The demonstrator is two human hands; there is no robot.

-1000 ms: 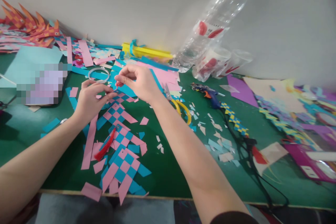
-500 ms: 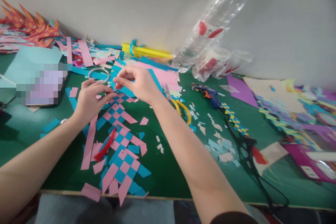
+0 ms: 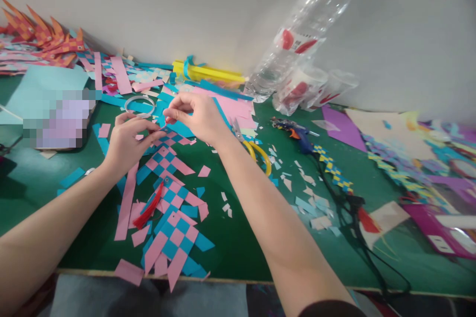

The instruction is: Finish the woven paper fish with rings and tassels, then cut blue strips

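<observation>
A chain of woven pink-and-blue paper pieces point(image 3: 169, 198) lies on the green table point(image 3: 241, 237), with a red tassel point(image 3: 148, 210) across its middle. My left hand point(image 3: 126, 143) presses its fingertips on the top woven piece point(image 3: 167, 138). My right hand point(image 3: 197, 116) hovers just above that piece and pinches a small red bit, perhaps a thread, between thumb and forefinger. What exactly it is stays too small to tell.
Yellow-handled scissors point(image 3: 255, 151) lie right of my right wrist. A clear tape ring point(image 3: 140, 105), a glue gun point(image 3: 297, 133) with black cord, a tilted plastic bottle point(image 3: 301, 34), plastic cups point(image 3: 316, 86), orange woven pieces point(image 3: 40, 39) and paper scraps crowd the table.
My right hand dipped slightly toward the woven piece and came back up a little, still pinching the red bit. The left hand has stayed put.
</observation>
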